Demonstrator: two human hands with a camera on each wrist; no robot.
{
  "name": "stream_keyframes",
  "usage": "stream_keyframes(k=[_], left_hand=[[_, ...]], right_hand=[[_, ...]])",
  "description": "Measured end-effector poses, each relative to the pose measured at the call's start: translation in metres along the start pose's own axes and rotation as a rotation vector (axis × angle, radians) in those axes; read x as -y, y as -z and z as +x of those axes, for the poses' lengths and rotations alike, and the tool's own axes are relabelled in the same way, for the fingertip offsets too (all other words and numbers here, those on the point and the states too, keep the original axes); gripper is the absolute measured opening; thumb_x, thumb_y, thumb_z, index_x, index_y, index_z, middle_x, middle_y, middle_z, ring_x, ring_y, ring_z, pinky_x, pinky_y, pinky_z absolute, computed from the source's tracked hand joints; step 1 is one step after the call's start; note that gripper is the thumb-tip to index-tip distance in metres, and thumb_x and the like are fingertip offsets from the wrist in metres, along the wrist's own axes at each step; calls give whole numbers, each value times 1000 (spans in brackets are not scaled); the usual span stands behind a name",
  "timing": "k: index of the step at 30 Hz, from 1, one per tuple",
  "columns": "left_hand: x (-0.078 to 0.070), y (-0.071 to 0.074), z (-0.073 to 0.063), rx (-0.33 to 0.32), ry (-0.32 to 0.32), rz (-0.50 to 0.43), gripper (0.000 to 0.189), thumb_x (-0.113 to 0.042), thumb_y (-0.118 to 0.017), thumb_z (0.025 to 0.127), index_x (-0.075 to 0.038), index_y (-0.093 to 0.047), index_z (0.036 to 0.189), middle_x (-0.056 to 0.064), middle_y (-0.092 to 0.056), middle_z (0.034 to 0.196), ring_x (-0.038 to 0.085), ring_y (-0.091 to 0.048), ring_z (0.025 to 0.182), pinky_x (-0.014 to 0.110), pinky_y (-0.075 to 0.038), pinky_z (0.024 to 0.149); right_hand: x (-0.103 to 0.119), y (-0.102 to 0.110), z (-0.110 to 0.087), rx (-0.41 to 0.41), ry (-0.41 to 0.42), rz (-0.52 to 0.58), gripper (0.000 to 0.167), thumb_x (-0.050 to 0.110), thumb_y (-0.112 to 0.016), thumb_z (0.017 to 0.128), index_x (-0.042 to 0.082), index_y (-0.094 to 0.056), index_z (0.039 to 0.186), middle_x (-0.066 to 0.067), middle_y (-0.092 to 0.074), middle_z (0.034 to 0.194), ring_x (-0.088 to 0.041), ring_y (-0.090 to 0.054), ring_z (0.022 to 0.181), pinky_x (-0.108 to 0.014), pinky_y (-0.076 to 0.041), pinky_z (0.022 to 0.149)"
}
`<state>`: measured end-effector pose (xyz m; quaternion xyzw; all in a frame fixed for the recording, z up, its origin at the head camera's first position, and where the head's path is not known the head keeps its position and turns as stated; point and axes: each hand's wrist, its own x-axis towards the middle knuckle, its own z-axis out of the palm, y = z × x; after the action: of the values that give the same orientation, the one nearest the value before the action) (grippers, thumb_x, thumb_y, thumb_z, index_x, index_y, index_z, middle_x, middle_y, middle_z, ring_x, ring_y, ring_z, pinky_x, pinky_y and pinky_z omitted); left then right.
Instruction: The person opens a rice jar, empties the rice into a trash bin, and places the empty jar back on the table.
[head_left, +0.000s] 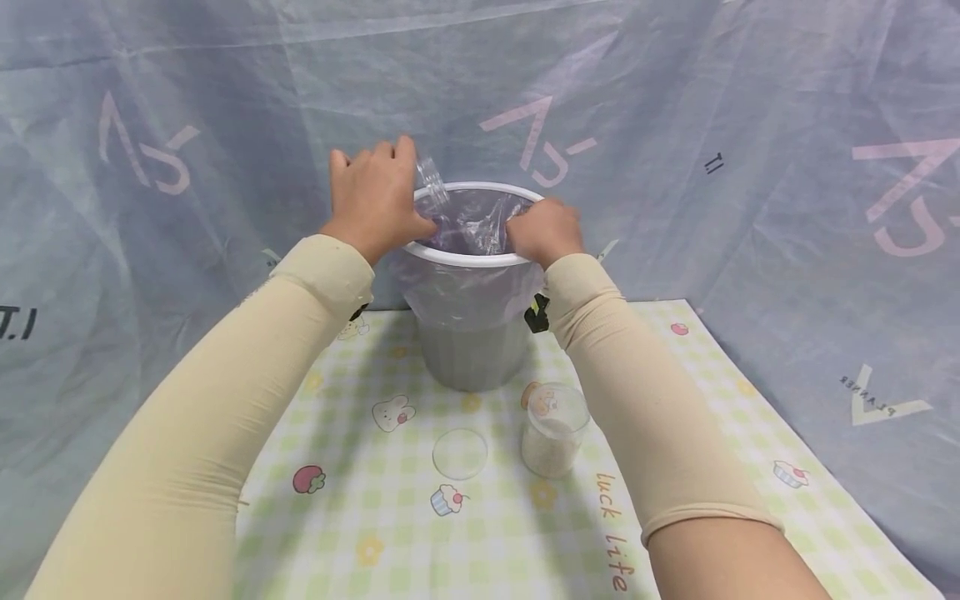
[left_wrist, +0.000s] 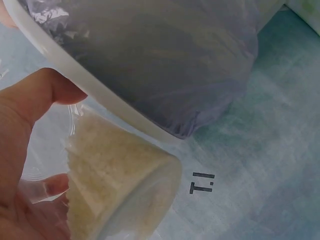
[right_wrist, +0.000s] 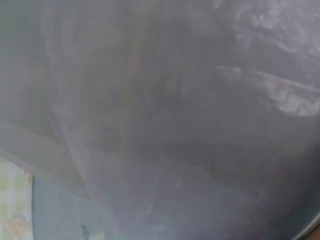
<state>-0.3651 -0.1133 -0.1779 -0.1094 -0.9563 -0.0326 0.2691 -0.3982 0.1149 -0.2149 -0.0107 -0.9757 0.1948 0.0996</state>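
In the head view my left hand (head_left: 375, 196) holds a clear jar (head_left: 432, 179) at the left rim of a waste bin (head_left: 476, 350). The left wrist view shows pale grains inside this tilted jar (left_wrist: 125, 165), with the thumb and fingers round it, close against the bin's white rim (left_wrist: 125, 117). A thin translucent bag (head_left: 480, 229) lines the bin and folds down over its outside. My right hand (head_left: 547, 232) grips the bin's right rim with curled fingers, which are partly hidden. Only blurred bin wall and bag (right_wrist: 150, 125) fill the right wrist view.
A second clear jar (head_left: 552, 437), partly filled with white grains, stands on the table near my right forearm. To its left lies a clear round lid (head_left: 460, 454). The checked tablecloth (head_left: 405, 508) covers the table, and blue-grey sheeting (head_left: 285, 100) hangs behind and beside it.
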Motion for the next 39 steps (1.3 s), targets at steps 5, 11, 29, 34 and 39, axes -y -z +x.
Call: stream_keyframes(k=[5, 11, 29, 34, 39], left_hand=[[0, 1, 2, 5, -11, 9, 76, -49, -86, 74, -9, -48, 126, 10, -61, 112, 34, -57, 93, 54, -29, 91], [-1, 2, 1, 10, -26, 24, 77, -50, -86, 75, -9, -48, 128, 11, -60, 112, 33, -57, 94, 54, -29, 91], [-5, 7, 3, 6, -70, 81, 82, -47, -87, 73, -7, -48, 133, 12, -61, 115, 37, -59, 99, 56, -31, 92], [-5, 9, 3, 0, -84, 98, 88, -47, -89, 72, -9, -46, 138, 13, -62, 121, 37, -59, 102, 56, -31, 93], [-5, 10, 2, 4, -94, 105, 90, -45, -89, 72, -9, -45, 141, 13, -61, 125, 38, -58, 104, 58, -31, 94]], right_hand=[[2, 5, -4, 94, -71, -27, 75, 46, -35, 99, -10, -44, 149, -28, -32, 161, -49, -35, 144, -54, -35, 117], [6, 7, -7, 120, -161, -55, 92, 49, -42, 96, -13, -13, 157, -33, -40, 154, -44, -40, 144, -48, -42, 115], [8, 10, -8, 132, -193, -46, 91, 47, -45, 94, -11, -14, 157, -35, -40, 151, -41, -44, 140, -45, -46, 111], [9, 9, -8, 132, -196, -36, 90, 47, -45, 94, -10, -14, 157, -34, -40, 151, -40, -45, 139, -45, -47, 110], [9, 9, -8, 141, -187, -39, 90, 49, -43, 96, -10, -13, 157, -34, -40, 151, -41, -44, 141, -46, -46, 111]])
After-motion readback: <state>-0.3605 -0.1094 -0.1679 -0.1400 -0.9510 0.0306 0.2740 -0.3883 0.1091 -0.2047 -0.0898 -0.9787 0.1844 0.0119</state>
